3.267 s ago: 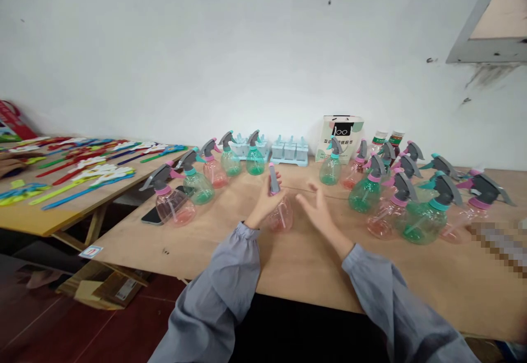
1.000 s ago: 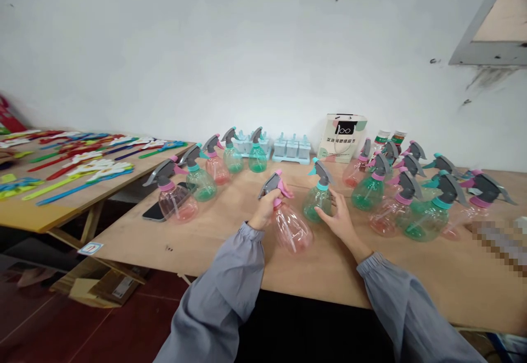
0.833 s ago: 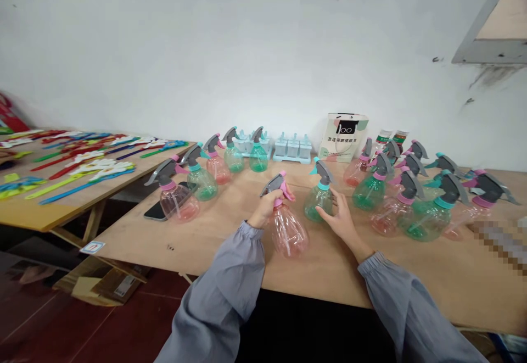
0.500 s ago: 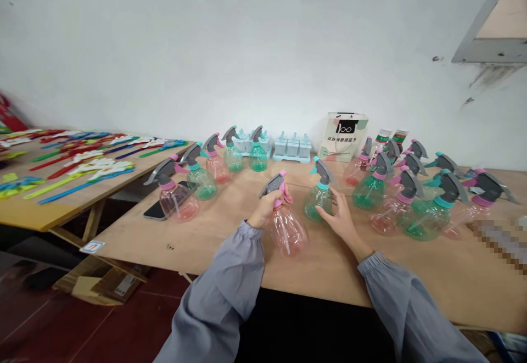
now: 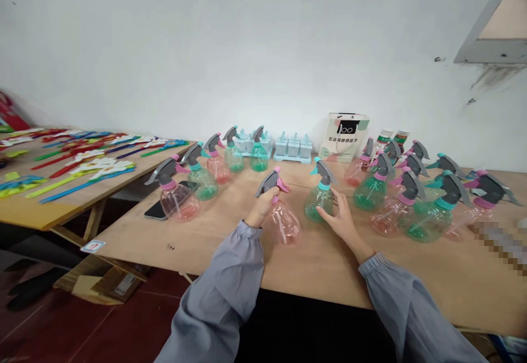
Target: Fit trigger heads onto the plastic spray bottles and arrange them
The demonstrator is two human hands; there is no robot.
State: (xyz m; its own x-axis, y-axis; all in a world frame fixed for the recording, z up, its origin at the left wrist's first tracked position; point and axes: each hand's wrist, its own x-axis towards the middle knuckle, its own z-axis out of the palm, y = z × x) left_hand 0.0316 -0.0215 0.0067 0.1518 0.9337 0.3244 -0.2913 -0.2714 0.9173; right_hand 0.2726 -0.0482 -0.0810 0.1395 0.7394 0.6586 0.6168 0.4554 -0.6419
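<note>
My left hand (image 5: 265, 207) is closed around the neck of a clear pink spray bottle (image 5: 285, 224) with a grey head and pink trigger. That bottle leans a little, and I cannot tell whether its base touches the table. To its right, a green spray bottle (image 5: 317, 204) with a turquoise collar stands upright. My right hand (image 5: 341, 216) grips its right side, thumb in front and fingers partly hidden behind. Another green spray bottle (image 5: 369, 191) with a pink collar stands just beyond the right hand.
Several more spray bottles crowd the right side, including a green one (image 5: 426, 221). A row on the left includes a pink bottle (image 5: 179, 202) by a phone (image 5: 155, 211). Pale blue popsicle moulds (image 5: 293, 149) and a paper bag (image 5: 343, 138) stand near the wall. Colourful toys cover the neighbouring table (image 5: 82, 209).
The pink spray bottle in my left hand has shifted slightly left and away from me. Fingers that showed at its trigger no longer show there. My right hand stays at the green bottle.
</note>
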